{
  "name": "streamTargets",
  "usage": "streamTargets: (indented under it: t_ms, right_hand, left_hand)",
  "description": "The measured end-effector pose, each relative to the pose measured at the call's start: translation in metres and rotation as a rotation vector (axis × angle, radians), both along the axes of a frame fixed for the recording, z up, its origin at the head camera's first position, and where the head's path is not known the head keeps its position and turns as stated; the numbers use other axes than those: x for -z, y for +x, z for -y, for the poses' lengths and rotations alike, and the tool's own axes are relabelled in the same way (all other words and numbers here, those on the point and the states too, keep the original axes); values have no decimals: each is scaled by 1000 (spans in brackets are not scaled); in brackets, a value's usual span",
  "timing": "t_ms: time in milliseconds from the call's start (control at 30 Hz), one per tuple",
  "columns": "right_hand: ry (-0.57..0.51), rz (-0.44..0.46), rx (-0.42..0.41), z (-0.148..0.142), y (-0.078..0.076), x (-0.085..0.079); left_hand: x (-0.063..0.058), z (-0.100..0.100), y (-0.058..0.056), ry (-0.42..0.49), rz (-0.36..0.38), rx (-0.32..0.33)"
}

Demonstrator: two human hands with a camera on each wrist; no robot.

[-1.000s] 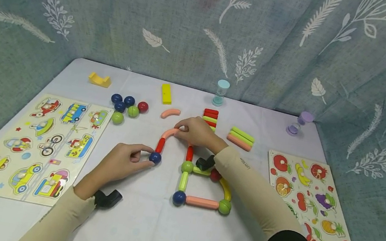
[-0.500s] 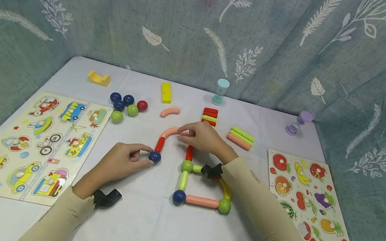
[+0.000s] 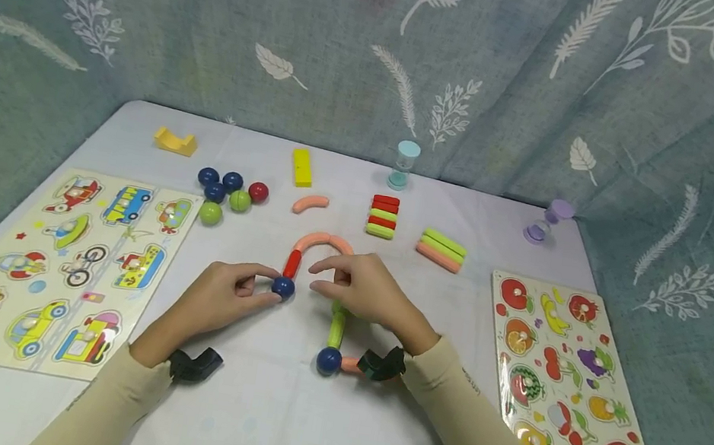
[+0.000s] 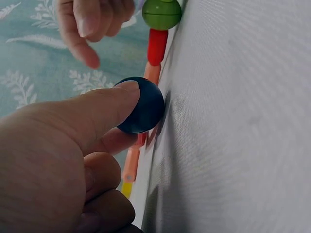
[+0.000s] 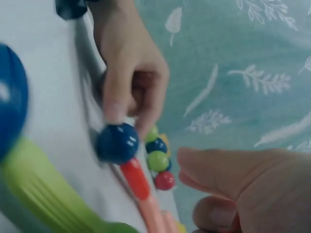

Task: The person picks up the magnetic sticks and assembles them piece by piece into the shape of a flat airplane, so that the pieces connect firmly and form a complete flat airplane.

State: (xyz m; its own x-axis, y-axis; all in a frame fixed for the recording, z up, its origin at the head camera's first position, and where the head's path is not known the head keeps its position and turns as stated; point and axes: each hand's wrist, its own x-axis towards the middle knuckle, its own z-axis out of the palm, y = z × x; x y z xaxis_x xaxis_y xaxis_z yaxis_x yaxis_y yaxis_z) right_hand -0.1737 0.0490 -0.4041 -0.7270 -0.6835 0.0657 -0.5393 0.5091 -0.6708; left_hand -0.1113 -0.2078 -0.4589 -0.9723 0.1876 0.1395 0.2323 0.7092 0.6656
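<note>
My left hand (image 3: pixel 217 298) pinches a blue ball (image 3: pixel 282 287) between thumb and forefinger, low over the white cloth. From this ball runs a short red rod (image 3: pixel 291 264), joined to an arch of two curved salmon rods (image 3: pixel 309 240). In the left wrist view, a second red rod (image 4: pixel 157 47) links the arch to a green ball (image 4: pixel 162 15). My right hand (image 3: pixel 368 289) hovers over that side, thumb and fingers apart with nothing between them. Below it, a light green rod (image 3: pixel 337 329) leads to another blue ball (image 3: pixel 328 360). The right forearm hides the rest of the frame.
Several loose balls (image 3: pixel 239 200), a curved salmon rod (image 3: pixel 311 204) and stacked rods (image 3: pixel 383 215) lie farther back. A vehicle puzzle board (image 3: pixel 35 290) is at left, a fruit puzzle board (image 3: pixel 572 378) at right. Two sand timers stand near the back edge.
The right hand has let go of the salmon arch and moved toward me, above the green ball. The left hand keeps its pinch on the blue ball. The head view has shifted slightly.
</note>
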Motion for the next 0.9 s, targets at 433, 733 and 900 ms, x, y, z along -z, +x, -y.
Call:
streamTargets:
  t_ms: [433,733,900]
  right_hand:
    - [38,-63,279,-48,19,11]
    - [42,-271,292,-63,36,28]
    - [48,-361,189,-43,43,26]
  left_hand:
    - [2,-2,-2,13,4,-1]
    - [0,0,1,3,-12,-4]
    - [0,0,1,9,-3,-5]
